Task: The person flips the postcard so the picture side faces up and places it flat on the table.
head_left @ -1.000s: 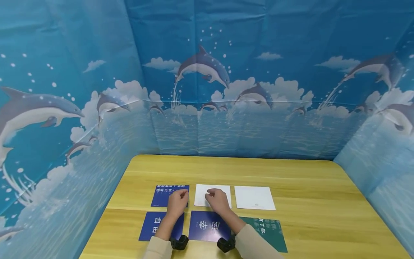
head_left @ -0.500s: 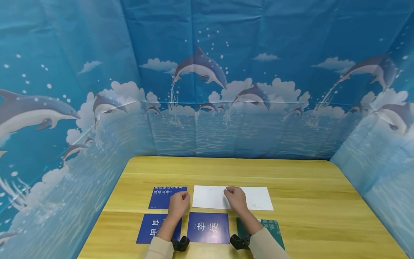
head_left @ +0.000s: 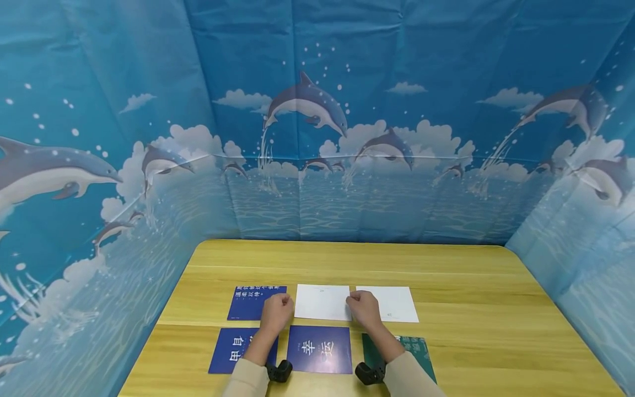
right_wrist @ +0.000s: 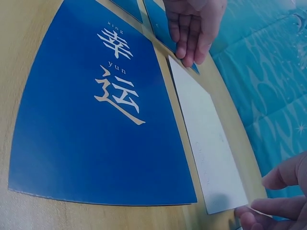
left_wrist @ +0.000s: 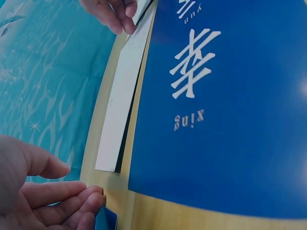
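Observation:
Two rows of cards lie on the table. The back row has a dark blue card (head_left: 243,309) with white characters, a middle white card (head_left: 322,303) and a right white card (head_left: 399,306). My left hand (head_left: 275,314) is over the right part of the back blue card, its loosely bent fingers holding nothing. In the left wrist view, that left hand (left_wrist: 48,191) has its thumb apart from the fingers. My right hand (head_left: 364,309) is at the gap between the white cards. The right wrist view shows the right hand (right_wrist: 283,194) with thumb and fingers apart, near the middle white card's corner.
The front row has a blue card (head_left: 223,353) under the left forearm, a middle blue card (head_left: 319,358) with large characters, and a green card (head_left: 421,355) partly under the right forearm. A dolphin-print curtain (head_left: 347,204) surrounds the wooden table (head_left: 471,309).
My right hand has moved right from over the middle white card to the gap beside it. The left hand has stayed nearly in place. The head view has shifted slightly.

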Demonstrator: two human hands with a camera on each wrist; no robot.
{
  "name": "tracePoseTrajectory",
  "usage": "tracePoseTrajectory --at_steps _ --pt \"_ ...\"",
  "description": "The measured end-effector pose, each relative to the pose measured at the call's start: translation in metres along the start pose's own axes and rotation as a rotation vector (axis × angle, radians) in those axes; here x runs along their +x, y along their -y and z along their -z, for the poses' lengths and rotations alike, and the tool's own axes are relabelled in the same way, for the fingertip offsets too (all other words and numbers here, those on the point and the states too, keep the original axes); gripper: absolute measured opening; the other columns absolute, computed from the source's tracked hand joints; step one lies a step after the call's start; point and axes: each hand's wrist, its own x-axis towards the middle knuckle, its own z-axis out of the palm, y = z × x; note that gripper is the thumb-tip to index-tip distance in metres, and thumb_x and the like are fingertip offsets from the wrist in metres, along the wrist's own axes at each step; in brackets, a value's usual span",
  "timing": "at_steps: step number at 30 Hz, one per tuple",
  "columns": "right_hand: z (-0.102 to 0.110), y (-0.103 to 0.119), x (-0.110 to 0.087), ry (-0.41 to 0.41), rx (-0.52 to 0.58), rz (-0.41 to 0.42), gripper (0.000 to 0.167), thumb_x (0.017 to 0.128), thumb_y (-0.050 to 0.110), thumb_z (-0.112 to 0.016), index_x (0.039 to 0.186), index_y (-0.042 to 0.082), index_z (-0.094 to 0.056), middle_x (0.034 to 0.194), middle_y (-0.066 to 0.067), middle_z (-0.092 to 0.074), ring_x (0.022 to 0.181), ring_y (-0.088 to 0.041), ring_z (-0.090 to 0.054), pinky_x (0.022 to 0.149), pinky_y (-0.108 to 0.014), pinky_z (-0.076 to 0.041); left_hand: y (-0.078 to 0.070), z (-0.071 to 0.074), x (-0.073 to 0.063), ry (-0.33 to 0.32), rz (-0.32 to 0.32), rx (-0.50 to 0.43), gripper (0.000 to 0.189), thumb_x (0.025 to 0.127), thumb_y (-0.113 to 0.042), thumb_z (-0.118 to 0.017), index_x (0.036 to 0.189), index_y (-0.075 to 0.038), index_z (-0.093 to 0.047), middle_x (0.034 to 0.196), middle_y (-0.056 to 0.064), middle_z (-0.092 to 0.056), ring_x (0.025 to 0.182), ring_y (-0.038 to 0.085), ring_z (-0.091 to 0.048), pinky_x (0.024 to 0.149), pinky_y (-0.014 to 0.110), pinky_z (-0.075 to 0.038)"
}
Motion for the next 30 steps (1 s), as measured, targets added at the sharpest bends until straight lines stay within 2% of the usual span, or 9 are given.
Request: tracePoseTrajectory --at_steps 3,6,10,11,13,16,18,24,30 --pt "-0.0009 -0.0016 0.0003 -0.018 -0.009 -0.003 0.024 0.080 0.007 -0.057 0.093 -0.012 -0.066 0.086 -0.019 -0.065 0.078 -0.029 -0.059 0.065 -0.037 -0.049 -0.0001 -0.0012 0.0011 0.005 -0.012 -0.007 0.039 0.083 -0.003 -0.050 0.055 -0.016 -0.026 0.050 -0.006 -0.017 0.045 0.011 -0.017 0.044 0.024 -0.019" --pt "-0.0023 -0.0036 0.0002 -0.030 -0.010 -0.012 0.024 0.080 0.007 -0.056 0.093 -0.012 -0.066 0.089 -0.021 -0.065 0.086 -0.033 -0.060 0.072 -0.041 -0.048 0.0002 -0.0021 0.0022 0.014 -0.017 -0.011 0.040 0.084 -0.003 -0.050 0.055 -0.017 -0.025 0.050 -0.006 -0.017 0.044 0.011 -0.018 0.044 0.024 -0.019" --pt "-0.0037 -0.0054 -0.0002 -0.044 0.006 -0.014 0.024 0.079 0.006 -0.055 0.091 -0.011 -0.067 0.089 -0.020 -0.065 0.086 -0.033 -0.060 0.071 -0.042 -0.048 0.0001 -0.0029 0.0037 0.025 -0.006 -0.023 0.040 0.085 -0.004 -0.051 0.055 -0.015 -0.028 0.050 -0.004 -0.019 0.044 0.011 -0.019 0.044 0.025 -0.019" --pt "-0.0040 -0.0058 -0.0002 -0.048 0.008 -0.013 0.024 0.078 0.006 -0.055 0.091 -0.010 -0.067 0.089 -0.020 -0.066 0.086 -0.033 -0.060 0.071 -0.042 -0.048 0.0001 -0.0033 0.0041 0.030 -0.003 -0.023 0.039 0.085 -0.004 -0.052 0.055 -0.012 -0.030 0.050 -0.003 -0.020 0.044 0.012 -0.019 0.044 0.025 -0.020" --pt "-0.0044 -0.0064 -0.0001 -0.055 0.014 -0.015 0.024 0.078 0.006 -0.055 0.090 -0.010 -0.068 0.089 -0.020 -0.066 0.085 -0.033 -0.059 0.071 -0.041 -0.048 0.0001 -0.0045 0.0045 0.031 -0.009 -0.022 0.030 0.084 -0.002 -0.054 0.055 -0.006 -0.046 0.051 -0.001 -0.037 0.046 0.011 -0.027 0.045 0.025 -0.024" --pt "-0.0050 -0.0073 0.0001 -0.061 0.027 -0.031 0.023 0.079 0.006 -0.055 0.091 -0.010 -0.067 0.090 -0.020 -0.065 0.086 -0.033 -0.059 0.070 -0.041 -0.048 -0.0008 -0.0056 0.0051 0.042 -0.011 -0.013 0.013 0.080 0.000 -0.055 0.077 0.002 -0.068 0.072 0.008 -0.062 0.056 0.012 -0.042 0.050 0.026 -0.033" --pt "-0.0055 -0.0072 0.0002 -0.062 0.043 -0.050 0.024 0.081 0.006 -0.054 0.092 -0.011 -0.067 0.092 -0.021 -0.065 0.087 -0.034 -0.059 0.071 -0.041 -0.048 -0.0013 -0.0056 0.0055 0.044 -0.022 -0.013 0.023 0.076 0.004 -0.056 0.095 0.005 -0.069 0.091 0.014 -0.067 0.065 0.015 -0.050 0.055 0.028 -0.039" --pt "-0.0057 -0.0055 -0.0004 -0.067 0.067 -0.077 0.025 0.083 0.005 -0.054 0.096 -0.012 -0.066 0.098 -0.023 -0.063 0.093 -0.036 -0.058 0.074 -0.043 -0.048 0.0003 -0.0056 0.0067 0.058 -0.022 -0.021 0.028 0.069 0.009 -0.062 0.096 0.008 -0.068 0.084 0.012 -0.066 0.074 0.020 -0.059 0.065 0.033 -0.050" --pt "-0.0070 -0.0062 0.0001 -0.091 0.072 -0.085 0.024 0.082 0.005 -0.054 0.094 -0.012 -0.066 0.096 -0.024 -0.064 0.092 -0.037 -0.058 0.075 -0.044 -0.048 0.0035 -0.0072 0.0073 0.049 -0.021 -0.058 0.036 0.062 0.015 -0.066 0.098 0.009 -0.066 0.083 0.011 -0.066 0.076 0.023 -0.063 0.067 0.032 -0.051"
